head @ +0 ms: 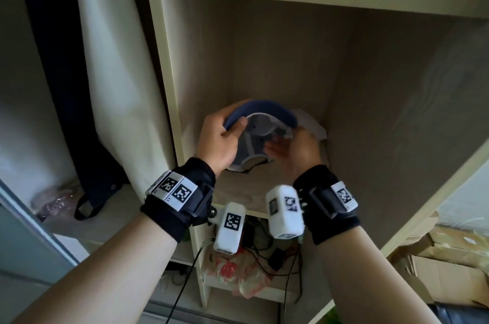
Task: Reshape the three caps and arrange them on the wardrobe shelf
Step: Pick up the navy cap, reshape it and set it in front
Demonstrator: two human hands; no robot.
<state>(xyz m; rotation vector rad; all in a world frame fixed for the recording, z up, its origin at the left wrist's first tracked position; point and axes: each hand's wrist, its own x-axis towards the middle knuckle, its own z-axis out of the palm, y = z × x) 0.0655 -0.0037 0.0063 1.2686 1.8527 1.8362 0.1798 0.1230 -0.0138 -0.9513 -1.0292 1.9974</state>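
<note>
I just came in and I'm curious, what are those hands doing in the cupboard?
A person is holding a dark blue cloth cap over the pale wooden wardrobe shelf. The left hand grips its curved brim, and the right hand holds the other side. Something white lies behind it.

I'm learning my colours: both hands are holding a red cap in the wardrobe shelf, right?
Almost. The head view shows both the left hand and the right hand holding the cap in the wardrobe shelf, but the cap is blue, with a light lining, not red.
</note>
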